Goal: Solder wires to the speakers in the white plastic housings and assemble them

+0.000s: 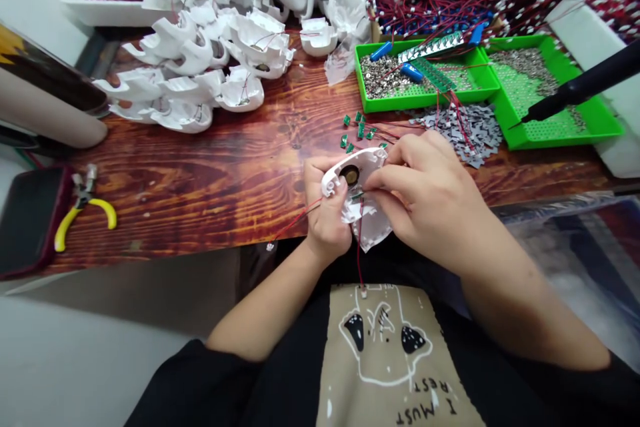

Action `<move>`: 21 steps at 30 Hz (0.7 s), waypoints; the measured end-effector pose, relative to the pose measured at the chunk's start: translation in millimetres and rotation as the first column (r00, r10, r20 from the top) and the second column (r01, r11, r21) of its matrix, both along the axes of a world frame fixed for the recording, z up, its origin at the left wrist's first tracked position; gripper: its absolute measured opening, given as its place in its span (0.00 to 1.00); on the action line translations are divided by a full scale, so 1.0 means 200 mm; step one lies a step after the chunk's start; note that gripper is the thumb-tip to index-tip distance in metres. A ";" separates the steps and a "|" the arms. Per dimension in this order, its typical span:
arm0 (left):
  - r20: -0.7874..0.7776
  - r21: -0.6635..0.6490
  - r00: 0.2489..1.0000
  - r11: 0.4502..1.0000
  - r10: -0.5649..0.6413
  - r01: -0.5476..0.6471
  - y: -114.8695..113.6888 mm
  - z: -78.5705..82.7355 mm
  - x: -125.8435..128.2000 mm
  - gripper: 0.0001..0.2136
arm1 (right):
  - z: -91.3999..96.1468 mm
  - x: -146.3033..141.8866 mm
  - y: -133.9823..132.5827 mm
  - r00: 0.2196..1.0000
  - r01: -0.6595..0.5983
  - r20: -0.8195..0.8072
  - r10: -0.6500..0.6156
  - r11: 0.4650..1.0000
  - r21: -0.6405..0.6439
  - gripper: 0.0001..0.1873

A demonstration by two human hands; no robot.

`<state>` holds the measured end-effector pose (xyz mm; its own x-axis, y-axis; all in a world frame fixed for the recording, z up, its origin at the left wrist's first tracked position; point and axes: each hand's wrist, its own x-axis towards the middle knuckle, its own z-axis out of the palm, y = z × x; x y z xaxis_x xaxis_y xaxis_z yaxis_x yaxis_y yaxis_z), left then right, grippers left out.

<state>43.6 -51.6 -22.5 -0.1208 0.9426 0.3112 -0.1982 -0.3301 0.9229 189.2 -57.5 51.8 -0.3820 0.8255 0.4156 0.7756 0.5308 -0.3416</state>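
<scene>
Well, the white plastic shell (pixel 370 230), held in both hands just over the front edge of the wooden table (pixel 200 200), looks light and thin-walled, fairly stiff along its curved rim but probably brittle where its lower edge turns ragged, so that rim seems the safer place to take hold. Its slim red wires will likely snag if tugged. The left hand (pixel 326 217) curls around the shell's left end, while the right hand (pixel 430 197) closes narrowly, its fingertips (pixel 380 180) pinching a tiny component (pixel 357 197) against the shell's face, though the component's exact form is hard to make out. One dark disc (pixel 351 175) sits in the shell's single visible round opening, and two red wires (pixel 359 247) trail below. Nearest the hands lie about eight small green circuit boards (pixel 358 129), beside a heap of grey metal stampings (pixel 457 137). Farther off are two green trays (pixel 420 105), three blue cylinders (pixel 381 51), one black soldering iron (pixel 575 87), one pair of yellow-handled pliers (pixel 103 205), and too many heaped white shells (pixel 200 57) to count
</scene>
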 end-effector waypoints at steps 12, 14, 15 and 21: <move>0.052 0.073 0.999 0.997 -0.006 0.002 0.01 -0.02 0.01 0.07 | -0.06 -0.03 -0.04 0.987 0.085 -0.135 -0.084 0.996 -0.003 0.10; 0.023 0.085 0.999 0.996 -0.026 0.024 0.00 -0.02 0.01 0.08 | -0.06 -0.02 -0.04 0.989 0.078 -0.128 -0.079 0.997 -0.014 0.11; 0.003 0.094 0.999 0.995 -0.039 0.039 0.00 -0.03 0.01 0.08 | -0.05 -0.02 -0.04 0.991 0.073 -0.110 -0.075 0.997 -0.019 0.12; -0.071 0.098 0.997 0.994 -0.037 0.044 -0.01 -0.05 0.00 0.11 | -0.04 -0.02 -0.05 0.994 0.107 0.022 -0.107 0.993 -0.044 0.13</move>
<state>43.0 -52.8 -32.3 -0.0582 0.9101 0.4103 -0.1502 -0.4143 0.8977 184.7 -66.8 44.5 -0.2980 0.8798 0.3703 0.8337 0.4288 -0.3479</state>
